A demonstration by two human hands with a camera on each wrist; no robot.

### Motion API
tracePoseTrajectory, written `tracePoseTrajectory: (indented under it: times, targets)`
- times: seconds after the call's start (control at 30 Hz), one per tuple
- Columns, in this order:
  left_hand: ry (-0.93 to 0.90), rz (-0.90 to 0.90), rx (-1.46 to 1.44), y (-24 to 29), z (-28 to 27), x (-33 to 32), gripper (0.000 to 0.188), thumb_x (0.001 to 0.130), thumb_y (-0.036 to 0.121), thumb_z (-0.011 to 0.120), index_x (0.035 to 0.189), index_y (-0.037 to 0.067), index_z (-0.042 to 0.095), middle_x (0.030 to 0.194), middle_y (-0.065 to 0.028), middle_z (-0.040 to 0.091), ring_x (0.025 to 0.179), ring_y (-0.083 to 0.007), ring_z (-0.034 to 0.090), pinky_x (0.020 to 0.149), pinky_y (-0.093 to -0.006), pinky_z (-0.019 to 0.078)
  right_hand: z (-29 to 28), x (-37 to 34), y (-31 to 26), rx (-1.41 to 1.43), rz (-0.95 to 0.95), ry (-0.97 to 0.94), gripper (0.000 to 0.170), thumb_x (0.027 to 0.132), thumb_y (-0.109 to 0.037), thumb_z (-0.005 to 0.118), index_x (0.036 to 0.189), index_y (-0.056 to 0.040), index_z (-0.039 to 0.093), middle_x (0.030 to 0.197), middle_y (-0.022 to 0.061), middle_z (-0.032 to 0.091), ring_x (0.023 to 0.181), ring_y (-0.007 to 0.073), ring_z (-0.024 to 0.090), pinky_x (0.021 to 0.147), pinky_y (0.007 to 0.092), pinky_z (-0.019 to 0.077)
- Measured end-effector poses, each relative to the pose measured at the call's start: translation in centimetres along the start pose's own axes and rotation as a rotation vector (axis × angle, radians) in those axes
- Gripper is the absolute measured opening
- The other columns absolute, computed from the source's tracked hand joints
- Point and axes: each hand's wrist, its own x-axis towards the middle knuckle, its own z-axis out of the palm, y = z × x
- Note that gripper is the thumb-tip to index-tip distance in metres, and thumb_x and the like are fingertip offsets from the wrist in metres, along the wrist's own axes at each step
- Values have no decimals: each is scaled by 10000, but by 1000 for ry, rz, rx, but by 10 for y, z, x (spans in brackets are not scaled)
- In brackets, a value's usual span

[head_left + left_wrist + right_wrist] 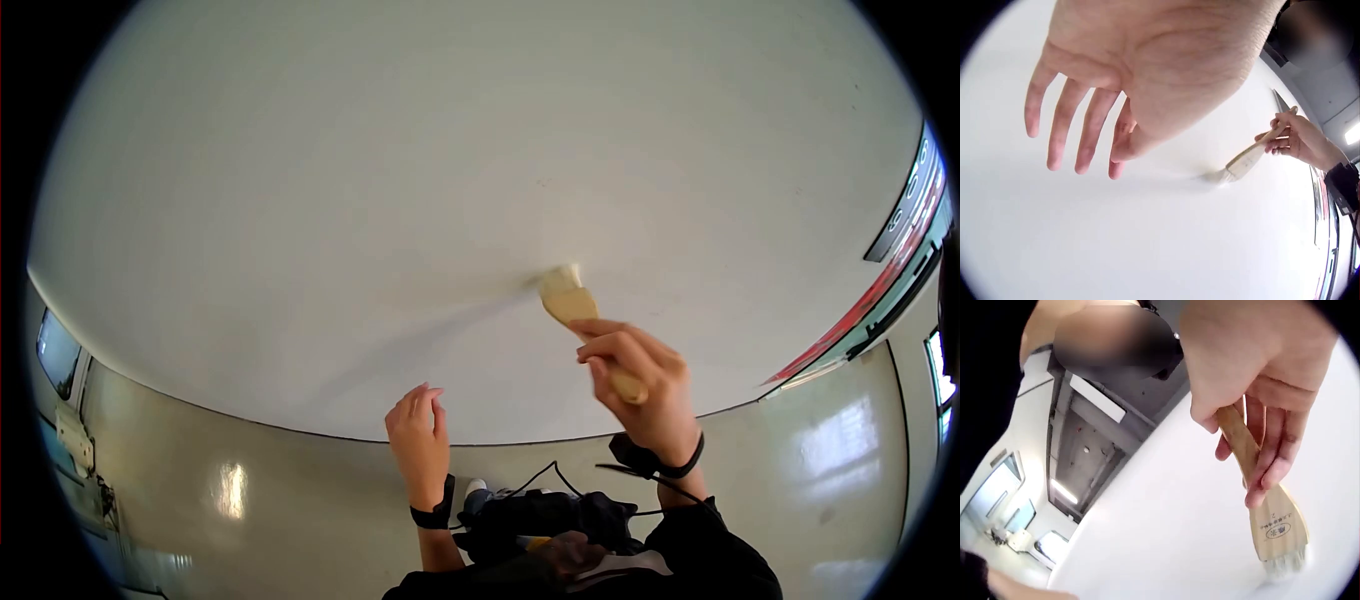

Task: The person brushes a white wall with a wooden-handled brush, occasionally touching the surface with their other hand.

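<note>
My right hand (645,380) grips a flat paintbrush (568,300) by its pale wooden handle, thumb and fingers curled round it. In the right wrist view, dark printed marks show on the wide part of the brush (1279,526), and its whitish bristles meet a smooth white wall (1166,519). Lower and to the left, my left hand (417,437) holds nothing. Its fingers hang loosely in front of the wall, as the left wrist view of the hand (1141,75) shows. Each wrist wears a black band.
Below the wall runs a shiny pale floor (290,490). A red and dark panel (850,320) stands at the far right. Black cables (560,475) hang by the person's body and right wrist. At the far left is a window (58,352).
</note>
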Motion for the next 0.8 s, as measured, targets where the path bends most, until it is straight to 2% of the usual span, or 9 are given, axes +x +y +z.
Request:
tracePoseTrajectory:
  times: [0.07,0.13,0.17,0.23,0.33,0.4,0.57,0.67,0.8]
  targets:
    - [-11,6,-8,5,0,1,139,954,44,615,1066,78,690,1162,-95,731,1091,-297,672,993,-421,467,-16,11,-13,37,-44,191,31,893,-31,725,910,-32,700,1088,136,734,807,264,743,705,325,607]
    - [-20,13,-18,5,-1,-1,136,951,48,623,1067,75,689,1167,-99,730,1095,-301,671,999,-426,468,-22,36,-14,153,-281,390,246,1004,-157,661,923,74,688,1122,233,702,867,278,757,753,360,626]
    - [-15,22,-18,7,0,-2,140,948,47,629,1068,83,690,1163,-93,729,1095,-293,669,999,-428,465,-25,52,-13,142,-380,435,282,1014,-177,650,925,89,675,1181,256,677,946,297,745,797,385,619]
    - [-8,39,-17,13,2,-5,150,940,47,642,1071,99,692,1154,-80,726,1096,-277,664,998,-434,459,-33,77,-1,80,-395,421,97,931,-10,687,993,60,664,1223,214,663,1011,293,721,827,364,595]
    - [-25,56,-20,21,3,-11,148,938,47,646,1066,102,693,1153,-77,725,1093,-274,663,987,-431,461,-30,71,9,28,-303,363,237,837,132,690,1044,26,649,1218,177,661,982,304,707,796,358,580]
    - [-24,62,-10,23,4,-15,148,936,49,649,1065,105,694,1148,-74,724,1085,-272,665,983,-430,462,-24,45,5,-25,-242,302,190,864,101,684,1025,13,634,1207,190,656,940,322,693,767,379,573]
    - [-31,75,26,33,7,-25,143,928,55,658,1054,111,694,1134,-66,719,1071,-270,669,979,-433,465,-10,-14,21,55,105,57,116,920,-15,719,996,-22,631,1127,90,678,850,308,689,718,387,565]
    - [-51,84,37,42,9,-30,144,924,52,659,1052,111,691,1130,-62,716,1071,-269,667,986,-434,464,-24,-22,22,122,117,20,106,924,-13,714,994,-27,636,1096,83,690,833,305,691,715,379,570]
    - [-64,108,42,48,16,-29,148,924,49,658,1055,110,692,1136,-61,714,1068,-270,665,992,-437,469,-57,-1,11,210,-83,337,94,942,-12,699,1023,18,663,1182,153,707,957,272,735,793,337,588]
